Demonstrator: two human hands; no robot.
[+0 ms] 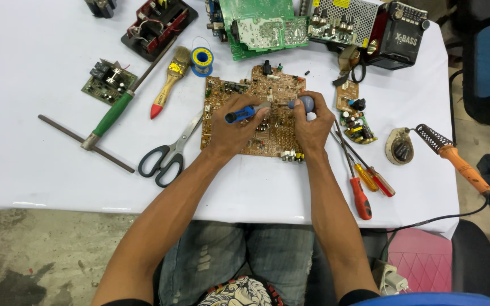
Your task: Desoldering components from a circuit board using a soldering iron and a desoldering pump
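A brown circuit board (225, 96) lies flat on the white table (41, 141) in front of me. My left hand (232, 129) rests on the board and grips a soldering iron with a blue handle (240, 115), its tip pointing right toward the board's middle. My right hand (312, 124) is on the board's right side and holds a blue-grey desoldering pump (304, 103), whose nozzle meets the iron's tip.
Scissors (168, 152), a paintbrush (171, 76), a solder spool (202, 58) and a green-handled T-wrench (112, 113) lie left of the board. Screwdrivers (364, 181), a small board (354, 119) and an orange-handled iron on a stand (449, 150) lie right. Boards and a black radio (399, 35) sit behind.
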